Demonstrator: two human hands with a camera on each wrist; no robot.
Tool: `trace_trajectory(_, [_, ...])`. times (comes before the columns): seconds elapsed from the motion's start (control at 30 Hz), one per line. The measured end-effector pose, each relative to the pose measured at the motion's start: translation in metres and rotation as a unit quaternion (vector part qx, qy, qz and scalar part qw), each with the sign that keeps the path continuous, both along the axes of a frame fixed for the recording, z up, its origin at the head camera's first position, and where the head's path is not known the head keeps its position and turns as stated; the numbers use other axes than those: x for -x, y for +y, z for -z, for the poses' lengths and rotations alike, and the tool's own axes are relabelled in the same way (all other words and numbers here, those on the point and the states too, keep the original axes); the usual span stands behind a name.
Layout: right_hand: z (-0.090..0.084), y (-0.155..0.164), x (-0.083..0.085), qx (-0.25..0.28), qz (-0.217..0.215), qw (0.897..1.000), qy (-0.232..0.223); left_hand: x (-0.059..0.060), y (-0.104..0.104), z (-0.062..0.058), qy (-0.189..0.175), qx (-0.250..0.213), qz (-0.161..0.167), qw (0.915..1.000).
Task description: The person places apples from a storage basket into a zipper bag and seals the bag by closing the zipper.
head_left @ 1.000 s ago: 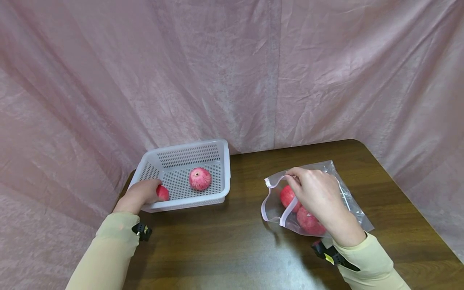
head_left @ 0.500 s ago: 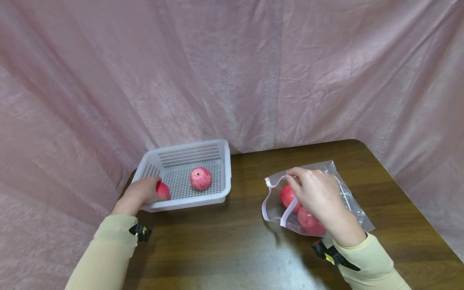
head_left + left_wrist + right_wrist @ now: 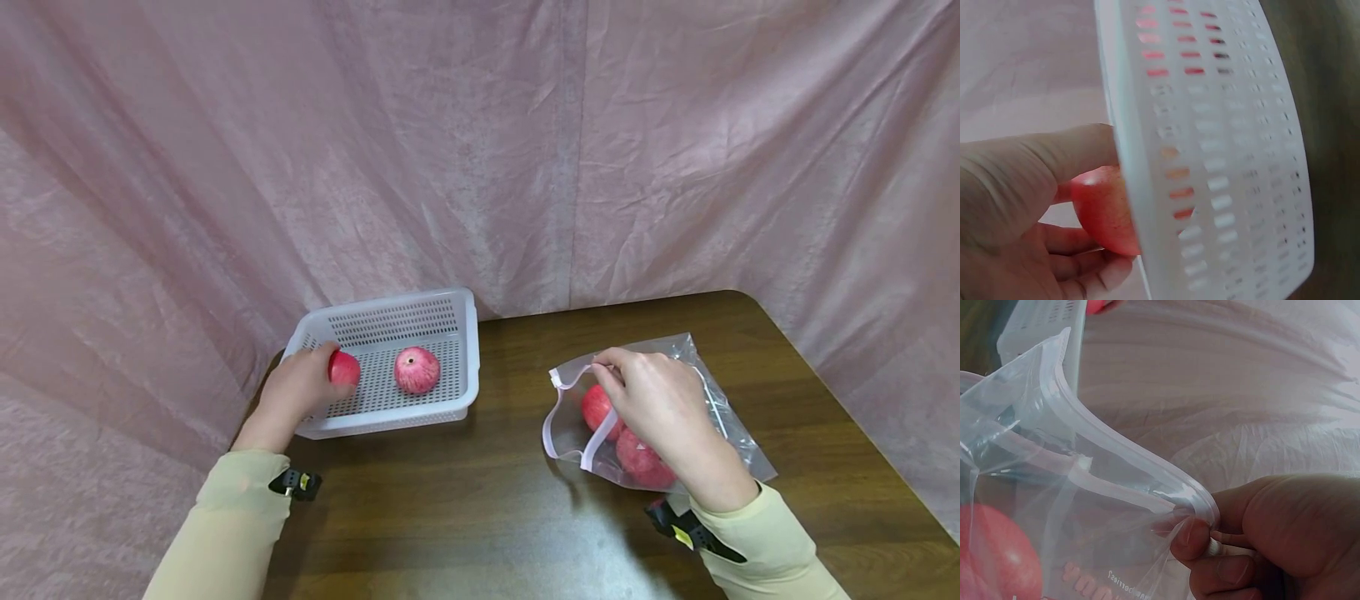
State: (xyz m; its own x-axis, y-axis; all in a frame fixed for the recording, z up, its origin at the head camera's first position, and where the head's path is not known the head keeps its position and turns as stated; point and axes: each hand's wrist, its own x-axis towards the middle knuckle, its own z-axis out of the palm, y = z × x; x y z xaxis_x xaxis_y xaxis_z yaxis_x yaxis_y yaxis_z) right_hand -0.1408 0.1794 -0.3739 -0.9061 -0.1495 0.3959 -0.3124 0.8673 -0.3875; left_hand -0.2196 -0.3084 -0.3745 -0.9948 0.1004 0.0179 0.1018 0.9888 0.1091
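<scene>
Inside the white basket (image 3: 471,358), at its left end, my left hand (image 3: 298,390) grips a red apple (image 3: 344,369). In the left wrist view, thumb and fingers curl round that apple (image 3: 1105,209), partly hidden by the basket wall (image 3: 1210,156). A second, streaked apple (image 3: 417,370) sits on the basket floor to the right. My right hand (image 3: 660,408) pinches the rim of a clear zip bag (image 3: 564,417). Two apples lie in the bag, one red apple (image 3: 596,406) behind a darker apple (image 3: 643,461). The right wrist view shows the bag's mouth (image 3: 1122,447) held apart.
The basket and bag stand on a brown wooden table (image 3: 480,517), with a stretch of tabletop between them. A pink curtain (image 3: 480,167) hangs behind and along both sides. The table's right edge slants away beyond the bag.
My left hand has raised the apple slightly and shifted it a little away from the basket's front wall. My right hand and the bag have stayed nearly still.
</scene>
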Motion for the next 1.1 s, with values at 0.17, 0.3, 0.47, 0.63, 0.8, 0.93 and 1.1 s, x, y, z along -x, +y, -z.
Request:
trace_trajectory(0.17, [0.001, 0.001, 0.0, 0.001, 0.002, 1.0, 0.003, -0.005, 0.014, -0.004, 0.047, -0.016, -0.005, 0.9987])
trace_trajectory(0.3, [0.002, 0.001, 0.0, 0.001, 0.002, 1.0, 0.007, -0.009, 0.026, -0.008, 0.084, -0.039, 0.003, 0.9957])
trace_trajectory(0.47, [0.003, 0.001, 0.0, 0.0, 0.003, 1.0, 0.009, -0.012, 0.04, -0.014, 0.133, -0.058, 0.023, 0.9891])
trace_trajectory(0.63, [0.003, 0.0, 0.001, 0.0, 0.004, 1.0, 0.009, -0.013, 0.054, -0.016, 0.171, -0.08, 0.032, 0.9814])
trace_trajectory(0.8, [0.002, 0.0, 0.0, 0.0, 0.005, 1.0, 0.007, -0.016, 0.069, -0.019, 0.185, -0.092, 0.033, 0.978])
trace_trajectory(0.93, [0.001, 0.0, 0.0, 0.0, 0.005, 1.0, 0.002, -0.019, 0.08, -0.02, 0.191, -0.1, 0.037, 0.9758])
trace_trajectory(1.1, [0.001, 0.0, 0.0, -0.001, 0.004, 1.0, 0.002, -0.023, 0.093, -0.023, 0.198, -0.115, 0.046, 0.9723])
